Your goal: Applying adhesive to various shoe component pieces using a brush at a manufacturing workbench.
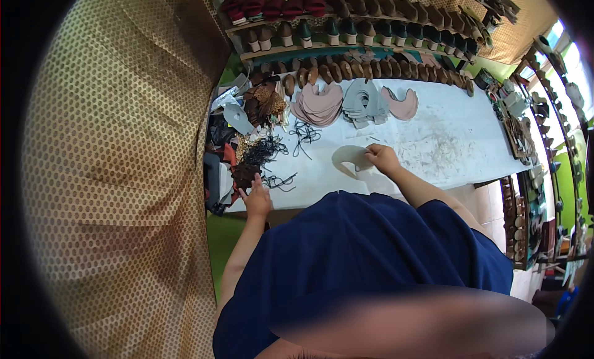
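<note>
My right hand point(383, 158) is closed in a pinch on the edge of a curved, beige-grey shoe-upper piece point(348, 156), which it holds at the near part of the white table point(433, 155). At the table's near left edge my left hand point(257, 200) has its fingers apart and holds nothing. Its fingertips are beside a dark brown scrap point(246, 176) in a heap of cut pieces. Thin black laces point(263, 150) lie tangled just beyond that hand. A short, thin rod-like thing point(374, 138) rests on the table beyond the curved piece.
Stacks of curved pink pieces point(317, 104) and grey pieces point(365, 103) lie along the table's far side, with another pink stack point(402, 104) to their right. Brown shoe lasts point(371, 69) line the back edge. Shelves of shoes point(334, 32) stand behind. A patterned curtain point(124, 173) hangs at left.
</note>
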The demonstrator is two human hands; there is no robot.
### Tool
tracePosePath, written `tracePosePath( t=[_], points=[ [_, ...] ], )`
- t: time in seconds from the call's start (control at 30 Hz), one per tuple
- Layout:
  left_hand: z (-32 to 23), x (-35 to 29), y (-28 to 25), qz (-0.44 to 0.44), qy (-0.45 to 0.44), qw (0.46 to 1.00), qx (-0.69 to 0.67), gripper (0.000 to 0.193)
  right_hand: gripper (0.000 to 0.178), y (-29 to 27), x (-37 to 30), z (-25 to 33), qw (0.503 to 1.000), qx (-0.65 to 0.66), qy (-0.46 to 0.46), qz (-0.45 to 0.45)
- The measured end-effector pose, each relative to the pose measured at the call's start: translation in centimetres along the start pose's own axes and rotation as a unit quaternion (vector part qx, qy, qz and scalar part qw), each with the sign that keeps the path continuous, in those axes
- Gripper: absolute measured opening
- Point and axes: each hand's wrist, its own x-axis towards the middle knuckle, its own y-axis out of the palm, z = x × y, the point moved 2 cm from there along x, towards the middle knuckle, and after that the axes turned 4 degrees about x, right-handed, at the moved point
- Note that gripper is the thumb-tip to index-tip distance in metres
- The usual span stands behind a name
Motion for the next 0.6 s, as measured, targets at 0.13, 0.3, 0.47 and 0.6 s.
tracePosePath(
  t=[0.13,0.3,0.47,0.6],
  points=[
    [-1.2,1.7,-1.2,0.077,-0.124,0.988,-0.051,0.074,0.022,-4.2,1.0,-2.1,1.000,-0.002,0.004,-0.010],
    [-3.5,2.4,-2.1,-0.135,-0.078,0.985,-0.069,0.081,0.023,-8.9,2.8,-4.3,0.999,0.021,-0.006,-0.032],
    [-4.2,2.2,-1.9,0.022,-0.208,0.965,-0.156,0.074,0.023,-15.6,6.7,-4.3,0.998,0.031,-0.005,-0.054],
    [-5.7,1.7,-2.1,-0.015,-0.268,0.961,-0.058,0.070,0.024,-21.2,12.1,-5.0,0.997,-0.018,-0.039,-0.056]
  ],
)
